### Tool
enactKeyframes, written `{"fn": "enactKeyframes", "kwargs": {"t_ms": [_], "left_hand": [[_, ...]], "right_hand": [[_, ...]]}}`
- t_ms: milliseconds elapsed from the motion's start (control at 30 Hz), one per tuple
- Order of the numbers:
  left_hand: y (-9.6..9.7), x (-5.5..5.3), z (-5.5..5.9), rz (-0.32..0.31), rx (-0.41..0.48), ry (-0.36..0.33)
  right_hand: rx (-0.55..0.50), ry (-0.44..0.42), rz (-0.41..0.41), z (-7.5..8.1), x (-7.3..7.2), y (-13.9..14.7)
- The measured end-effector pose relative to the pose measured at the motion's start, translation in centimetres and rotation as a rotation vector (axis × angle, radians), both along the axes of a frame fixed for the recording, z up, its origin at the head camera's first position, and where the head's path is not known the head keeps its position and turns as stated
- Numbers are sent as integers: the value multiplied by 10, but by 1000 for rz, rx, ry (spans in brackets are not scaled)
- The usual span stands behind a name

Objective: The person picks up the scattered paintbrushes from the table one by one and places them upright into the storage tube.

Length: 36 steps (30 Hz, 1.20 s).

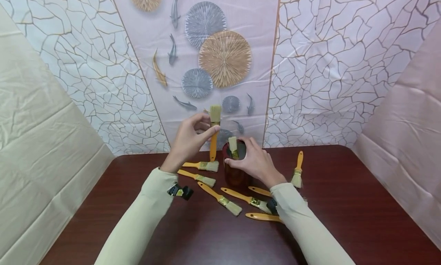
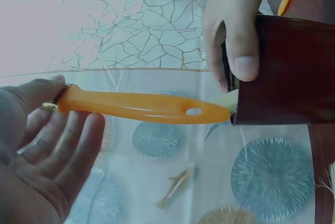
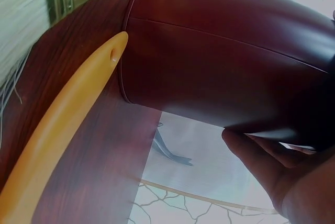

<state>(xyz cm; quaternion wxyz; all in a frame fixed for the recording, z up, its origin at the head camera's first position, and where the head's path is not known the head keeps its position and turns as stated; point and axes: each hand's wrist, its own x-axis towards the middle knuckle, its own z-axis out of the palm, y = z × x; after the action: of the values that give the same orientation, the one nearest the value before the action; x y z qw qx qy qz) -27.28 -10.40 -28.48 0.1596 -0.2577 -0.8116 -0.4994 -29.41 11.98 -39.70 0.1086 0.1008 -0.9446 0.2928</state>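
Observation:
A paintbrush (image 1: pixel 213 144) with a yellow-orange handle is pinched upright in my left hand (image 1: pixel 190 135), bristles up, its handle end hanging down. In the left wrist view that handle (image 2: pixel 141 106) points at the rim of a dark red cylindrical container (image 2: pixel 293 72). My right hand (image 1: pixel 254 161) grips the container's upper rim, thumb on the near side and fingers round the far side. Another paintbrush (image 1: pixel 233 146) stands inside the container with its bristles above the rim. The right wrist view has the container's side wall (image 3: pixel 220 51) with fingers beneath it.
Several paintbrushes lie on the dark wooden table (image 1: pixel 220 242), including one at the left of the container (image 1: pixel 208 166), one in front (image 1: pixel 220 199) and one at the right (image 1: pixel 298 169). Patterned cloth (image 1: pixel 310 85) hangs behind the table.

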Motion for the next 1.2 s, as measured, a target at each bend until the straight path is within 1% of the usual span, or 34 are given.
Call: {"fn": "enactKeyframes", "kwargs": {"t_ms": [100, 167, 233, 300, 400, 500, 567, 667, 767, 833, 900, 967, 1033, 1100, 1133, 1200], "left_hand": [[10, -8, 0, -66, 62, 65], [17, -13, -1, -107, 105, 89], [23, -17, -3, -126, 134, 98], [27, -21, -5, -129, 148, 85], [33, -29, -6, -105, 117, 45], [37, -38, -7, -126, 84, -40], [39, -46, -9, -152, 41, -98], [44, -55, -12, -186, -54, -168], [48, -61, -16, -213, -174, -211], [51, -64, -18, -247, -251, -227], [53, -67, -20, -285, -350, -206], [54, -70, -22, -322, -455, -157], [56, -72, -24, -347, -532, -115], [59, -73, -27, -345, -592, -66], [60, -73, -28, -338, -604, -59], [63, -74, -32, -306, -616, -39]], "right_hand": [[-9, -1, 0, -1, 0, 1], [-16, -8, 9, -1, 0, 1], [-24, -19, 17, -1, 0, 1], [-31, -32, 24, -1, 1, 0], [-36, -44, 22, 0, 2, -1], [-27, -47, 14, 1, 2, -1], [-23, -45, 10, 1, 2, 0], [-6, -37, 2, 2, 1, 1], [15, -33, 0, 1, 1, 2], [28, -28, -2, 1, 1, 2], [34, -21, -2, 1, 0, 2], [32, -12, 0, 0, 1, 1], [32, -3, -1, 0, 1, 1], [29, 0, -2, 0, 1, 1], [29, 1, -3, 0, 1, 1], [31, -1, -3, 0, 1, 2]]}}
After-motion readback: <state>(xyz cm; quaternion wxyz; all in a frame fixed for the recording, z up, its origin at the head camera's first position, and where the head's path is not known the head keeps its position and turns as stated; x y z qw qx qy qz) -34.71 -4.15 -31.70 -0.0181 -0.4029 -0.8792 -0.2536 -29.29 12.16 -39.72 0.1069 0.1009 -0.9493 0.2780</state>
